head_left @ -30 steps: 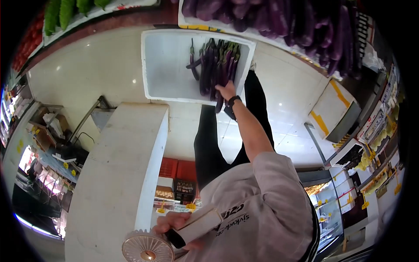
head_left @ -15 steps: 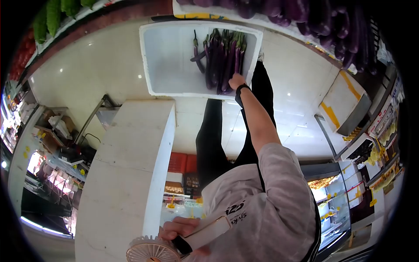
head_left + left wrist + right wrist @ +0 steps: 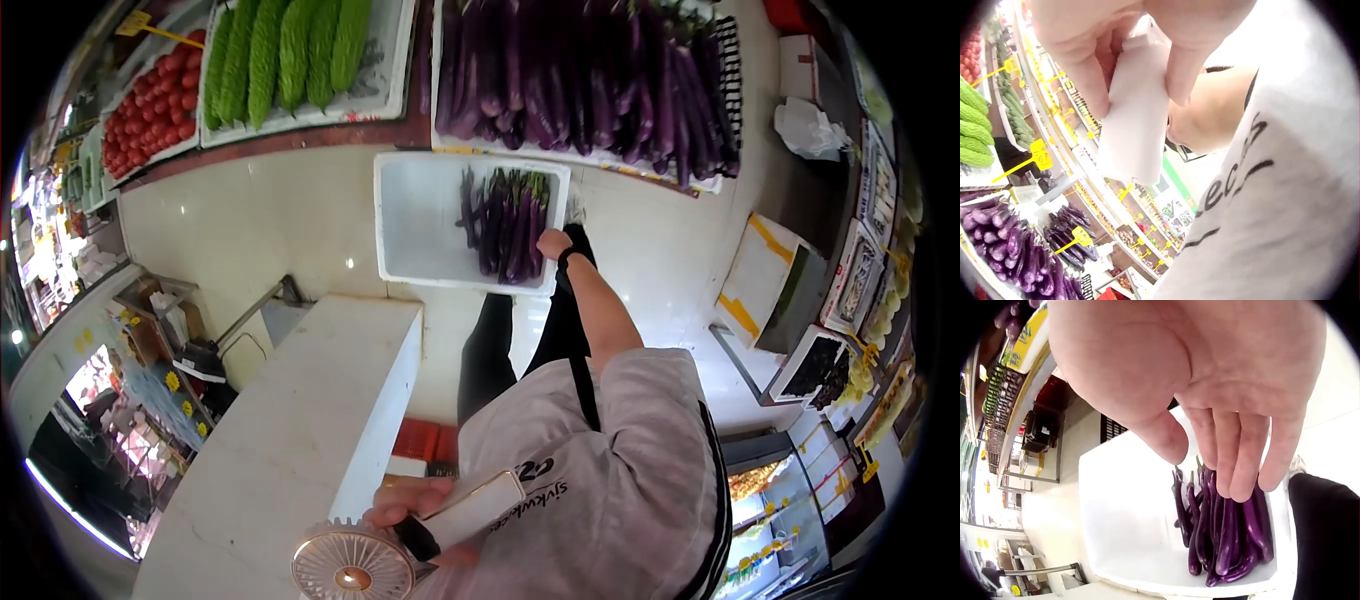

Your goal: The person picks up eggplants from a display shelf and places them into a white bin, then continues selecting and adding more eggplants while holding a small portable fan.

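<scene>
In the head view, a white foam box (image 3: 425, 272) holds a bunch of long purple eggplants (image 3: 512, 232), lying side by side toward its right end. My right hand (image 3: 552, 243) is at the box's right side, beside the eggplants. The right wrist view shows that hand (image 3: 1210, 394) with loosely bent fingers above the eggplants (image 3: 1225, 531), nothing in its grasp. My left hand (image 3: 412, 495), low in front of my shirt, grips the white handle (image 3: 475, 510) of a small handheld fan (image 3: 352, 568). Thumb and fingers lie on opposite sides of this handle (image 3: 1138, 119) in the left wrist view.
Beyond the box, a display stand carries more eggplants (image 3: 590, 85), bitter melons (image 3: 292, 55) and tomatoes (image 3: 155, 105). A white counter (image 3: 290, 420) stands at my left. A taped foam box (image 3: 760, 280) is off to the right. My legs (image 3: 485, 345) are close to the box's near side.
My right hand has let go of an eggplant that stuck out over the near rim; it now lies in the box. The hand moved to the right side. The head view now takes in more of the stand.
</scene>
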`<state>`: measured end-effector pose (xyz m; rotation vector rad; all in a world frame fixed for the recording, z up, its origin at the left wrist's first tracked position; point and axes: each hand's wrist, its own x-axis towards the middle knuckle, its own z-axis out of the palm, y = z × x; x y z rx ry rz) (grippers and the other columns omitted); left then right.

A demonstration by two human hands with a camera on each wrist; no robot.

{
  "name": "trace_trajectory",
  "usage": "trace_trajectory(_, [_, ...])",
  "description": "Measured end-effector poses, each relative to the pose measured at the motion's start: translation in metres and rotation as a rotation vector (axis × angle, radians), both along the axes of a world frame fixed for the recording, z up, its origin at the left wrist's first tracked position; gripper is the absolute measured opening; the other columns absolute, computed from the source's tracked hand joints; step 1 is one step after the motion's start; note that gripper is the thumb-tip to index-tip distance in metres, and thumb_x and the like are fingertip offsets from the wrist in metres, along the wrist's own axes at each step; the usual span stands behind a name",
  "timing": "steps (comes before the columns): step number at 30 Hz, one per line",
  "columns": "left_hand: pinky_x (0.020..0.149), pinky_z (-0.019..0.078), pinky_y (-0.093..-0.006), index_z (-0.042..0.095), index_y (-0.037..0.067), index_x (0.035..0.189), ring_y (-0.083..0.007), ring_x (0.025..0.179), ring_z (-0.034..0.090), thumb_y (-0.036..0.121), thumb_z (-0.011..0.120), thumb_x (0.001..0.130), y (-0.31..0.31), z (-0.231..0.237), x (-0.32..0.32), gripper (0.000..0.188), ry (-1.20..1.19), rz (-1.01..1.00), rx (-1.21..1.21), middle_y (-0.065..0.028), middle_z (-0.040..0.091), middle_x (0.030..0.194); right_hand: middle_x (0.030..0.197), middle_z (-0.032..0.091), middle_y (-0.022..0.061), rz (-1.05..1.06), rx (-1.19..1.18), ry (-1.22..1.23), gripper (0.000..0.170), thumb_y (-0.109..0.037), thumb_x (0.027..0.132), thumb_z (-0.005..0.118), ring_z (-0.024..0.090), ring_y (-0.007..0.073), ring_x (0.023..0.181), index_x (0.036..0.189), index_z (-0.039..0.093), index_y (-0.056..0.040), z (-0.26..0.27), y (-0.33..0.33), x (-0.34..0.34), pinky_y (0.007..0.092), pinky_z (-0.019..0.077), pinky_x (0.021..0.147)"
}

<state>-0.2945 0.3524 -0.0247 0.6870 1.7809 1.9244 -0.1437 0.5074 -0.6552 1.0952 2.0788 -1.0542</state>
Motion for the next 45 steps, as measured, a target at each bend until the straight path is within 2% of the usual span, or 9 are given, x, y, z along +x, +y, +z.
trace_trajectory(4, [0.078,0.0581,-0.0415,0.040,0.004,0.131,-0.0309,0.091,0.064,0.019,0.091,0.063,0.026,0.028,0.014,0.086,0.024,0.092,0.196,-0.0141,0.058,0.101,0.089,0.068,0.0209,0.143,0.123,0.136,0.028,-0.021,0.081,0.050,0.064,0.0403,0.087,0.077,0.070,-0.0010,0.029,0.036,0.028,0.0504,0.0509,0.079])
trace_trajectory(14, [0.088,0.0537,-0.0392,0.038,0.003,0.132,-0.0327,0.099,0.062,0.016,0.094,0.058,0.045,0.127,0.014,0.093,0.182,-0.411,0.278,-0.0163,0.056,0.110,0.083,0.070,0.0219,-0.203,-0.072,-0.060,0.026,-0.021,0.073,0.056,0.068,0.0355,0.081,0.078,0.072,-0.0010,0.184,0.086,0.092,0.0440,0.0535,0.076])
trace_trajectory(20, [0.084,0.0545,-0.0368,0.040,0.001,0.130,-0.0338,0.096,0.062,0.018,0.094,0.059,0.074,0.152,0.060,0.090,0.328,-0.377,0.472,-0.0159,0.055,0.109,0.077,0.071,0.0168,0.043,-0.305,-0.148,0.032,-0.028,0.073,0.063,0.069,0.0284,0.070,0.083,0.073,0.0007,0.131,0.135,0.132,0.0390,0.0548,0.070])
trace_trajectory(23, [0.083,0.0548,-0.0367,0.041,0.002,0.129,-0.0343,0.095,0.062,0.017,0.094,0.059,0.092,0.143,0.083,0.089,0.348,-0.307,0.565,-0.0160,0.055,0.108,0.091,0.068,0.0234,0.339,-0.078,0.160,0.035,-0.031,0.077,0.058,0.066,0.0384,0.085,0.090,0.069,0.0000,0.236,0.182,0.074,0.0446,0.0508,0.077])
trace_trajectory(28, [0.084,0.0551,-0.0380,0.042,0.002,0.129,-0.0353,0.098,0.062,0.014,0.095,0.056,0.099,0.160,0.096,0.091,0.393,-0.290,0.487,-0.0169,0.057,0.110,0.082,0.068,0.0214,-0.154,-0.204,0.625,0.027,-0.028,0.082,0.061,0.066,0.0371,0.083,0.088,0.070,-0.0022,0.324,0.219,-0.029,0.0412,0.0516,0.073])
trace_trajectory(33, [0.083,0.0562,-0.0419,0.044,0.002,0.128,-0.0361,0.099,0.063,0.011,0.096,0.053,0.079,0.169,0.101,0.092,0.399,-0.269,0.414,-0.0173,0.060,0.110,0.089,0.070,0.0231,-0.119,0.385,0.508,0.055,-0.052,0.086,0.058,0.069,0.0369,0.083,0.093,0.068,0.0022,0.385,0.227,-0.120,0.0455,0.0535,0.075])
trace_trajectory(35, [0.084,0.0562,-0.0445,0.046,0.003,0.127,-0.0353,0.101,0.063,0.010,0.095,0.054,0.067,0.175,0.093,0.088,0.383,-0.346,0.384,-0.0173,0.062,0.108,0.109,0.062,0.0319,-0.096,0.348,0.452,0.081,-0.067,0.081,0.053,0.061,0.0424,0.107,0.112,0.059,0.0079,0.364,0.230,-0.136,0.0471,0.0489,0.092])
trace_trajectory(40, [0.088,0.0557,-0.0430,0.047,0.004,0.127,-0.0344,0.106,0.062,0.005,0.094,0.056,0.053,0.190,0.098,0.085,0.393,-0.177,0.318,-0.0174,0.062,0.111,0.111,0.066,0.0243,-0.124,0.285,0.163,0.067,-0.053,0.074,0.069,0.064,0.0378,0.103,0.109,0.064,0.0033,0.430,0.226,-0.156,0.0460,0.0519,0.089])
trace_trajectory(45, [0.088,0.0558,-0.0423,0.046,0.003,0.127,-0.0347,0.104,0.063,0.005,0.093,0.057,0.040,0.193,0.099,0.084,0.397,-0.196,0.351,-0.0180,0.061,0.111,0.098,0.069,0.0237,-0.098,0.111,0.212,0.059,-0.049,0.064,0.077,0.066,0.0368,0.095,0.090,0.071,0.0036,0.383,0.259,-0.161,0.0442,0.0519,0.084])
